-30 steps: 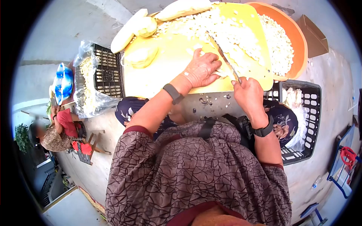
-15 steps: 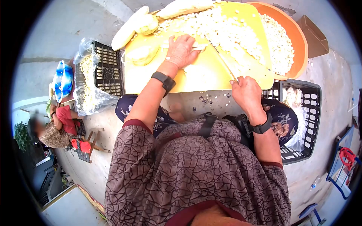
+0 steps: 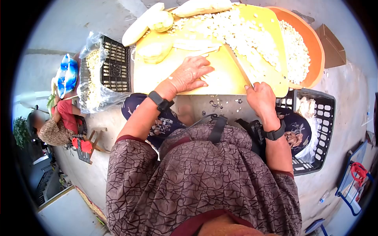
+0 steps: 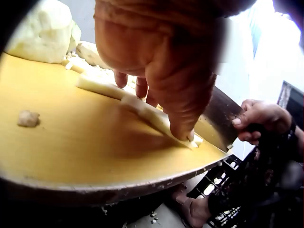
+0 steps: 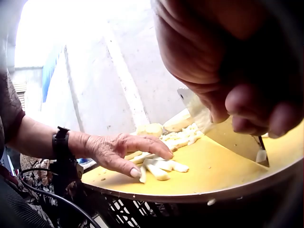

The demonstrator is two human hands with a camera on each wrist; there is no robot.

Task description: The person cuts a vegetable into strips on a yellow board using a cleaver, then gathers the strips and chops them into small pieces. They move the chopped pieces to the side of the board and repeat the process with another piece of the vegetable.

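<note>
My left hand (image 3: 189,74) lies over the near part of the yellow board (image 3: 157,82). Its fingers are spread and loosely bent, touching pale strips (image 5: 156,171); in the left wrist view the thumb of the left hand (image 4: 166,61) rests at one end of a strip (image 4: 147,114). My right hand (image 3: 260,98) grips the handle of a broad knife (image 3: 239,65), whose blade (image 5: 237,137) stands on the board to the right of the strips. More long pale strips (image 3: 197,45) lie farther back, beside a large peeled piece (image 3: 155,53).
Small cut pieces (image 3: 248,39) cover the board's back right. Whole peeled pieces (image 3: 201,7) lie along its back edge. An orange basin (image 3: 318,59) of cut pieces is at the right; black crates (image 3: 115,65) flank the board. Another person (image 3: 59,129) sits at far left.
My left hand has moved left from beside the knife to strips farther back, then down to strips near the front edge. The right hand keeps its grip on the knife, blade shifted slightly.
</note>
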